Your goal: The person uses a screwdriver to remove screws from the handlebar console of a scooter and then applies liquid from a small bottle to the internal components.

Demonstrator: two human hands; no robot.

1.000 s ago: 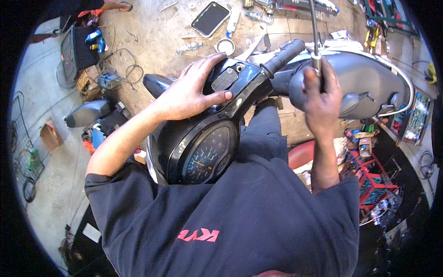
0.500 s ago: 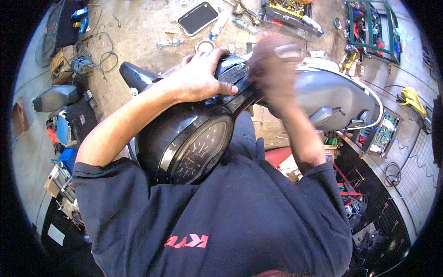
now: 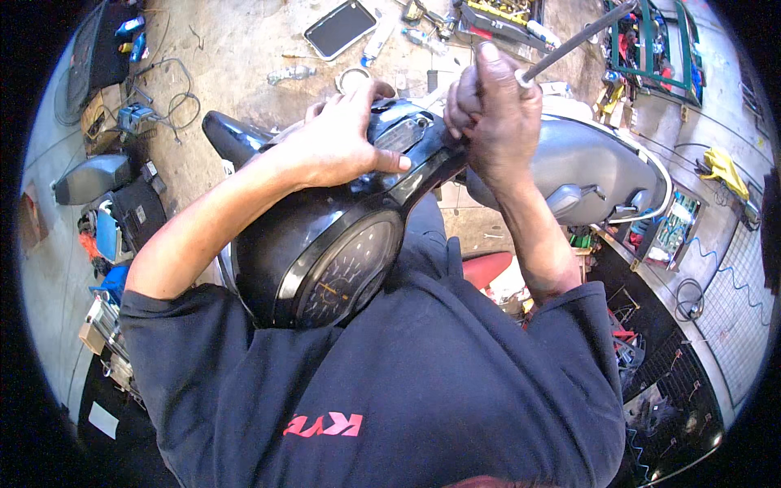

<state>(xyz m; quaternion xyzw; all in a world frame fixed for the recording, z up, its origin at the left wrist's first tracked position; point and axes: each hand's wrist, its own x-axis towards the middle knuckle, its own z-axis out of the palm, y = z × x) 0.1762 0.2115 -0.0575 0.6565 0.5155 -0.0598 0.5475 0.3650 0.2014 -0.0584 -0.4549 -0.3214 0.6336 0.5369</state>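
A black scooter handlebar cover (image 3: 285,236) with a round speedometer (image 3: 346,281) leans against my chest. My left hand (image 3: 338,142) clasps the cover's upper part, its fingers over the far side and its thumb on the near trim. Beside that thumb, a dark fitting (image 3: 399,130) sits in the cover. Over the cover's right arm, my right hand (image 3: 500,114) is closed in a fist with the thumb raised. From the fist a long-shafted screwdriver (image 3: 578,41) points up to the right; its handle is mostly hidden in my fingers.
A grey scooter seat (image 3: 553,154) lies at the right. On the worktop beyond are a black tray (image 3: 340,30), a spray bottle (image 3: 376,45) and a toolbox (image 3: 504,24). A green-framed tool crate (image 3: 655,49) stands far right. Cables (image 3: 183,102) lie on the left.
My right hand, blurred before, now shows sharply, with the screwdriver shaft in plain view. My left hand stays on the cover. The whole view has shifted slightly.
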